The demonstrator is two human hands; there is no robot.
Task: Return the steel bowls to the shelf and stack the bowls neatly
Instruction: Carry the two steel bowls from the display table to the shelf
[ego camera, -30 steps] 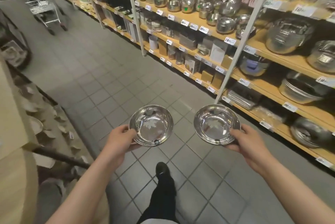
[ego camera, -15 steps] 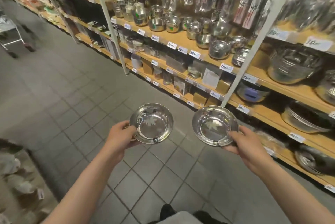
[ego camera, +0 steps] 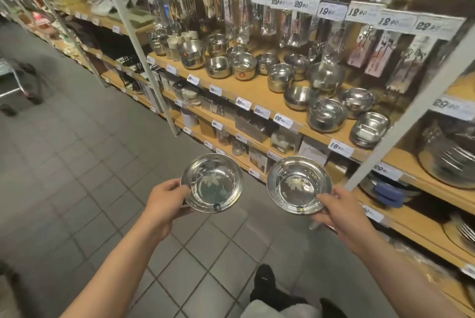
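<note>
I hold two shallow steel bowls side by side over the tiled floor. My left hand (ego camera: 165, 200) grips the left steel bowl (ego camera: 212, 183) by its near-left rim. My right hand (ego camera: 339, 211) grips the right steel bowl (ego camera: 298, 186) by its near-right rim. Both bowls face up, level and apart from each other. Ahead and to the right runs the wooden shelf (ego camera: 259, 95) with many steel bowls and pots. At its right end, by the white post, sits a stack of shallow steel bowls (ego camera: 368, 133).
A slanted white shelf post (ego camera: 401, 124) stands just right of the bowls. Deeper steel bowls (ego camera: 326, 114) stand beside the stack. Packaged utensils hang above under price tags. Lower shelves hold boxes and large pans. A cart (ego camera: 10, 83) stands far left in the aisle.
The view has swung right and closer to the shelf, which now fills the upper frame. The two bowls stay in my hands, slightly nearer to each other.
</note>
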